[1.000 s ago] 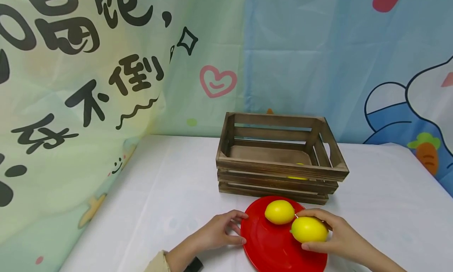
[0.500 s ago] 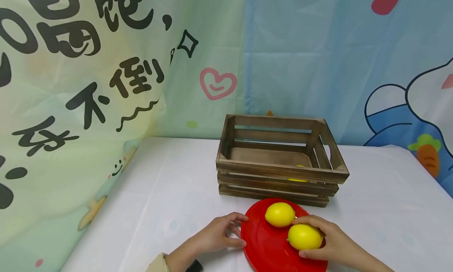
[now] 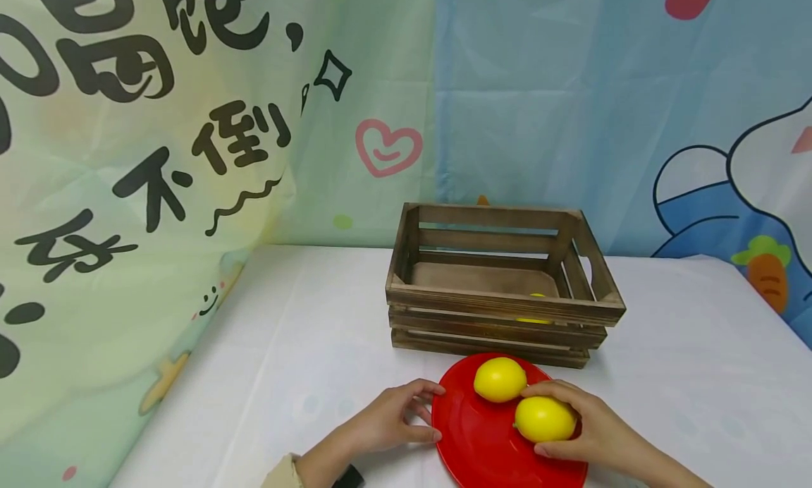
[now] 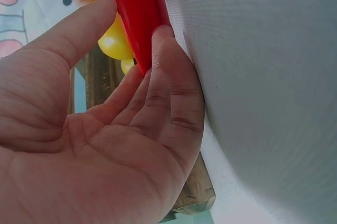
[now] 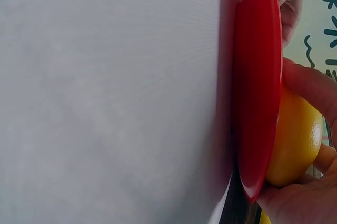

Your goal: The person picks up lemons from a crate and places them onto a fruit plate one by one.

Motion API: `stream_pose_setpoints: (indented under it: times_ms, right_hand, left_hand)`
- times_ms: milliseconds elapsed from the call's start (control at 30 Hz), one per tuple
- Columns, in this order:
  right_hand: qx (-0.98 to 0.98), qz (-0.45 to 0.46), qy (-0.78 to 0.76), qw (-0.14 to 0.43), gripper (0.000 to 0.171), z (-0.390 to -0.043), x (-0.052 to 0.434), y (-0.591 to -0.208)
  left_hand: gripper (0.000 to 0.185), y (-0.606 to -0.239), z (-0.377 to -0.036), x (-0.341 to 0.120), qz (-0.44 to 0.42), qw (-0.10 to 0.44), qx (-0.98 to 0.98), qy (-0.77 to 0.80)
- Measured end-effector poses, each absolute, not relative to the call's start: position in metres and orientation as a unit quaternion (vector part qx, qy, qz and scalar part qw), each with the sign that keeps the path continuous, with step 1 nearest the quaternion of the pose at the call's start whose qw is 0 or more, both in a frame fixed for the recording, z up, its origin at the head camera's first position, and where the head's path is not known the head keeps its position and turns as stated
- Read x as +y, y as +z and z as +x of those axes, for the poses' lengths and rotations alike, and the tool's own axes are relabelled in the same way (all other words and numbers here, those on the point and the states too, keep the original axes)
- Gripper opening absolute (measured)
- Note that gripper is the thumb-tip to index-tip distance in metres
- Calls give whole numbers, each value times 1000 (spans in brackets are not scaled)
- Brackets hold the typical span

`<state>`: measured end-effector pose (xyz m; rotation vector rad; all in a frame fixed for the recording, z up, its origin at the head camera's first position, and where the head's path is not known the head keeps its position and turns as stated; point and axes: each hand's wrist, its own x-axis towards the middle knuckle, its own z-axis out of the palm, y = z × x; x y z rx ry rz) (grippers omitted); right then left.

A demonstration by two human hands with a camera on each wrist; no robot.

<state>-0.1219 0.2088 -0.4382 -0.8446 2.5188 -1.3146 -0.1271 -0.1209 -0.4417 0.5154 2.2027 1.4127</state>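
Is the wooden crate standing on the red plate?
No, the wooden crate stands on the white table just behind the red plate, which carries only two lemons.

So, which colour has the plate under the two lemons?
The plate is plain bright red, with no pattern. It shows best in the head view.

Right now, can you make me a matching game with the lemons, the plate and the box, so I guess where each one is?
Things:
1. round red plastic plate
2. yellow lemon under the right hand
3. slatted brown wooden crate
4. yellow lemon lying free on the plate

Places:
A. behind the plate, on the white table
B. gripped by the right hand
C. edge held by the left hand
D. touched by no hand, nearer the crate

Pairs: 1-C, 2-B, 3-A, 4-D
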Motion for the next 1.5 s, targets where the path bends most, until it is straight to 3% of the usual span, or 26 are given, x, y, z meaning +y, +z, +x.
stream_pose_setpoints:
  times_ms: [467,900,1300,1500]
  right_hand:
    - [836,-233,-473,153,47,-125,206,-425]
    - [861,-259,-433,55,34,-123,208,-410]
    - [816,-354,-458,-13,51,-114,211,-382]
    - [823,-370,-430,-10,49,-113,222,-367]
  left_hand:
    - [49,-442,-127,-122,191,231,805,512]
    - [49,-444,-128,-123,197,224,806,511]
    - [49,-444,-128,-122,190,230,804,514]
    - [48,-444,-128,-122,198,224,807,510]
